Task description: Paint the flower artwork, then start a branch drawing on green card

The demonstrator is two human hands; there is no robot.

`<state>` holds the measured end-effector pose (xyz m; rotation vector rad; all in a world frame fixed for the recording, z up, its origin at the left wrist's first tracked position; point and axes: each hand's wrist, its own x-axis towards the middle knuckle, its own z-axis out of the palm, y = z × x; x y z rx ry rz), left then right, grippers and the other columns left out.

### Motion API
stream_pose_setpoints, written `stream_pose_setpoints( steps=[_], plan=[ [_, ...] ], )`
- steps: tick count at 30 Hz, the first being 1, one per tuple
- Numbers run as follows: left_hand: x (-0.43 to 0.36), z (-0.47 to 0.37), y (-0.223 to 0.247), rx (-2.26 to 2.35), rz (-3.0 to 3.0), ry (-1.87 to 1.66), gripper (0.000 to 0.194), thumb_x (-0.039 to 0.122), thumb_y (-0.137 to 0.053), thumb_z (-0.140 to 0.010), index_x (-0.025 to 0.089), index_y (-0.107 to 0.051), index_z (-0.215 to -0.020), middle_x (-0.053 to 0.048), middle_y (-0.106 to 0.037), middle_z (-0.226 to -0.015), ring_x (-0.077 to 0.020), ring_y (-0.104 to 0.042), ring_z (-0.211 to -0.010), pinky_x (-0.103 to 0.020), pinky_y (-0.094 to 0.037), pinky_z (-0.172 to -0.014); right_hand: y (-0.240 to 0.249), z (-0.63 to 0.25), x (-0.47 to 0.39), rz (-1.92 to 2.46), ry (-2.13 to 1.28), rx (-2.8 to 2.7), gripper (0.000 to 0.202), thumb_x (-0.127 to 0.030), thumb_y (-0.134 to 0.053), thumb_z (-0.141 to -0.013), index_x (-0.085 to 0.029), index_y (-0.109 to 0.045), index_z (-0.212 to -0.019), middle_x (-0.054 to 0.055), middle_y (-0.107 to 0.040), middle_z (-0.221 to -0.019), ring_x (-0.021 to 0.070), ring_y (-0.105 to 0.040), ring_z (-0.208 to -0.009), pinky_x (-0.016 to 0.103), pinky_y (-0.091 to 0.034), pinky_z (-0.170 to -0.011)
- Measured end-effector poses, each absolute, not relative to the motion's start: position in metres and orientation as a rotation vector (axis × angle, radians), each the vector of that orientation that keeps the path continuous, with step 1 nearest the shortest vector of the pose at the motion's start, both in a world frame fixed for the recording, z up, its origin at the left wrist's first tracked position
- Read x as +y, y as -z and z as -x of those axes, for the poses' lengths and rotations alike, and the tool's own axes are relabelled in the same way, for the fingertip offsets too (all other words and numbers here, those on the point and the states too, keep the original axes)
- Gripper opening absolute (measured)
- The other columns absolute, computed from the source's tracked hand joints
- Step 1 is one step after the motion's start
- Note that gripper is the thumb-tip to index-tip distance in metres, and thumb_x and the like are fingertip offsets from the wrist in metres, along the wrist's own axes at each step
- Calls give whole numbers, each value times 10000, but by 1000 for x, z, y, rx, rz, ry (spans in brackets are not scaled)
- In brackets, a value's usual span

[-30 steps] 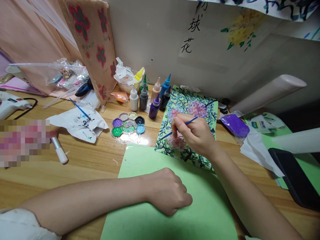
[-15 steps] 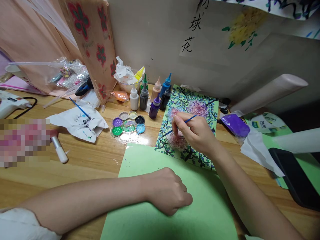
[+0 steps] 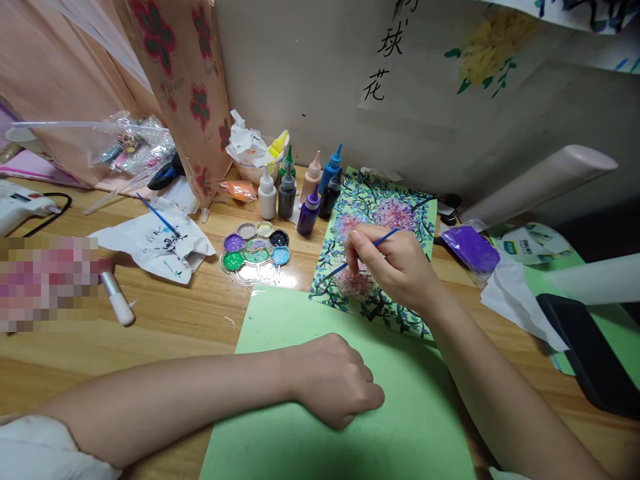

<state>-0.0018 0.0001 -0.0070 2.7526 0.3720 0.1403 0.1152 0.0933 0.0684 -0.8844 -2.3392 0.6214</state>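
My right hand (image 3: pixel 393 263) pinches a thin blue paintbrush (image 3: pixel 387 239) over a painting (image 3: pixel 345 193) of pinkish blossoms and dark branches on light green paper. The brush's tip points down and left, at the leaves by the lower left edge. Curled into a loose fist, my left hand (image 3: pixel 340 380) rests on a large light green sheet (image 3: pixel 280 320) in front of the painting; its fingers are tucked under, out of sight. Left of the painting lies a flower-shaped palette (image 3: pixel 257 252) with purple, green, black and light blue paint in its wells.
Several paint bottles (image 3: pixel 309 212) stand behind the palette. A second paintbrush (image 3: pixel 157 215) lies on a stained tissue (image 3: pixel 185 263) at left, near a white-handled brush (image 3: pixel 117 300). To the right are a purple packet (image 3: pixel 470 248) and a black phone (image 3: pixel 580 353).
The blue paintbrush has shifted slightly in my right hand, its tip a little to the right of where it was. My left hand stays in place.
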Motion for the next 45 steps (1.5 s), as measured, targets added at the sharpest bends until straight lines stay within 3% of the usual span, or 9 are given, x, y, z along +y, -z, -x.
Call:
stream_pose_setpoints(
  steps=[41, 45],
  plan=[
    [1, 2, 4, 370, -2753, -97, 86, 247, -622, -678, 190, -560, -697, 10, -617, -649, -150, -523, -585, -283, -198, -388, -70, -113, 88, 798, -674, -2425, 386, -258, -306, -945, -187, -449, -594, -7, -468, -562, 113, -440, -552, 264, -329, -591],
    [0, 2, 4, 370, -2759, -105, 93, 256, -623, -677, 192, -559, -694, 15, -617, -644, -150, -523, -580, -281, -189, -384, -68, -113, 89, 815, -666, -2305, 351, -278, -300, -948, -185, -504, -678, 12, -528, -643, 134, -482, -637, 276, -358, -644]
  ],
)
